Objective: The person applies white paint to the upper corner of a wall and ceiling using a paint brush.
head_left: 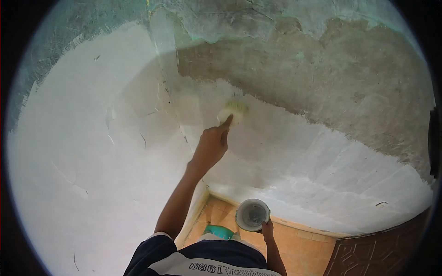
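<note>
My left hand (pixel 215 140) is closed round a wide paintbrush (pixel 236 108), with the index finger stretched along its pale head. The light, yellowish bristles are against the wall (pixel 258 133), just under the ragged edge between white paint and bare grey-brown plaster (pixel 294 69). Lower down, my right hand (pixel 267 226) grips the rim of a small round paint bucket (pixel 252 215), held in front of my body. Its inside is pale and streaked, with greyish-white liquid at the bottom. The brush's handle is hidden inside my left hand.
A corner runs down left of the brush, and the left wall (pixel 83 152) is mostly white, with green left along its upper edge. Orange floor tiles (pixel 294 250) lie below. A turquoise object (pixel 219 232) is by my feet. Dark carved wood (pixel 373 250) stands at lower right.
</note>
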Motion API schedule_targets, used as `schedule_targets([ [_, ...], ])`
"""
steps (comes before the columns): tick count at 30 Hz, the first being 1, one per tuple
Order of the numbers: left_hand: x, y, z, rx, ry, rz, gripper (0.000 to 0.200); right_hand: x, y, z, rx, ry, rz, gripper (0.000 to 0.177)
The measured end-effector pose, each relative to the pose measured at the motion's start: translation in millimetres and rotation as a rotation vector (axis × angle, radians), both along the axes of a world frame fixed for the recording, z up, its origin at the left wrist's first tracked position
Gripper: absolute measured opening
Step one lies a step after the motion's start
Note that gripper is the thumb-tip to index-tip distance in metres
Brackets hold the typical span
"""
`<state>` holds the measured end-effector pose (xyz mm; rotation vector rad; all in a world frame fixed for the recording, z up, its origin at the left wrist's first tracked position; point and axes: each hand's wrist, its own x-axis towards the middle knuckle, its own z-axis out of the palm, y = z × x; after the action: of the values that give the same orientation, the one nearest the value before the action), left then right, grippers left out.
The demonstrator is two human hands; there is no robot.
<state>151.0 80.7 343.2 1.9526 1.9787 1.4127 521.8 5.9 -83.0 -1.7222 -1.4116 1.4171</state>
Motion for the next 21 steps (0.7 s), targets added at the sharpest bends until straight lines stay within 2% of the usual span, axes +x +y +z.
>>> schedule_targets([
  [1, -4.3, -9.3, 12.2, -0.153, 0.023, -0.020, 0.051, -3.3, 0.1, -0.5, 0.007, -0.004, -0.005, 0.053],
  [3, -13.0, -13.3, 23.2, -0.119, 0.007, -0.033, 0.046, -15.6, -0.5, 1.7, 0.012, -0.071, 0.032, 0.054],
  [5, -21.8, -7.2, 30.3, -0.102, 0.119, -0.062, 0.045, -32.5, -1.7, 5.6, 0.009, -0.051, 0.017, 0.055],
  [8, -25.8, 3.0, 57.2, 0.025, 0.070, -0.034, 0.044, -57.1, -3.6, 15.6, 0.011, -0.016, 0.018, 0.055],
  [12, -29.5, 1.3, 72.0, 0.015, 0.060, -0.070, 0.046, -84.5, -6.8, 33.3, 0.052, -0.013, 0.061, 0.057],
  [15, -28.8, -4.9, 68.0, 0.062, 0.026, -0.086, 0.052, -97.7, -11.9, 35.9, 0.035, -0.042, 0.047, 0.057],
  [17, -24.6, -3.4, 51.9, 0.252, 0.017, -0.049, 0.059, -102.5, -16.7, 34.1, 0.047, -0.039, 0.029, 0.057],
  [21, -22.3, 18.5, 1.7, 0.053, 0.113, -0.041, 0.063, -106.4, -29.2, 46.9, -0.039, 0.007, 0.005, 0.058],
])
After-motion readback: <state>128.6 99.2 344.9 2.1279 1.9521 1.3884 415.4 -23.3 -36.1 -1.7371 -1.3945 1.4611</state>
